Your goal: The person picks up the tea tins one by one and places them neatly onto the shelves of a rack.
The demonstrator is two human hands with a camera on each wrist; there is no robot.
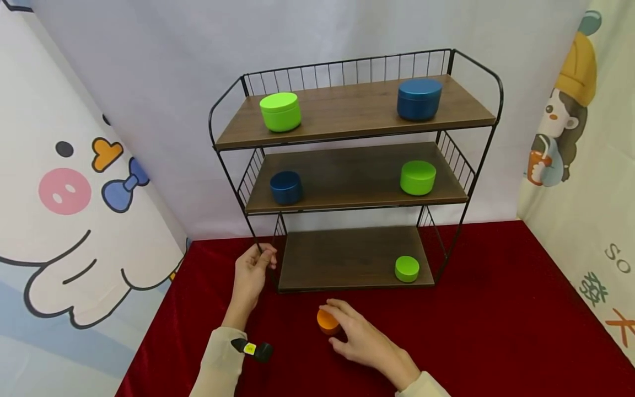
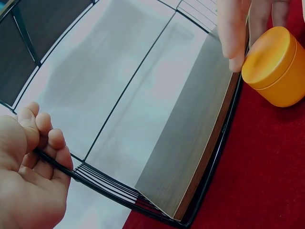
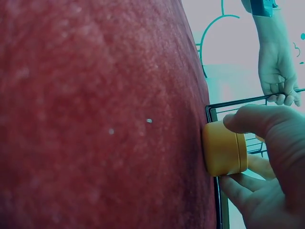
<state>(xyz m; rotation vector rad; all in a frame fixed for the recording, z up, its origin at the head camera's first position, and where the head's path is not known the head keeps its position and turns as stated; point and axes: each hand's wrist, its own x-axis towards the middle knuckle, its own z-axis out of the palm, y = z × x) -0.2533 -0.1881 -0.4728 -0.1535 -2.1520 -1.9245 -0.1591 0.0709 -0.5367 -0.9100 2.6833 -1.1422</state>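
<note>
My left hand (image 1: 253, 270) grips the black wire side frame of a three-tier shelf rack (image 1: 357, 259) near its lower left; the curled fingers (image 2: 45, 129) show on the bar in the left wrist view. In front of the rack, a small round orange tin (image 1: 328, 322) with a lid stands on the red cloth. My right hand (image 1: 364, 339) is around this tin, thumb on one side and fingers on the other. From the right wrist view, the thumb (image 3: 243, 119) lies along the tin's upper edge, with other fingers at its opposite side.
The top tier bears a green tin (image 1: 280, 113) and a blue tin (image 1: 419, 100). On the middle tier are a blue tin (image 1: 286, 188) and a green tin (image 1: 418, 178). A smaller green tin (image 1: 407, 269) sits at the bottom tier's right. Printed curtains (image 1: 585, 220) flank the red cloth (image 1: 496, 320).
</note>
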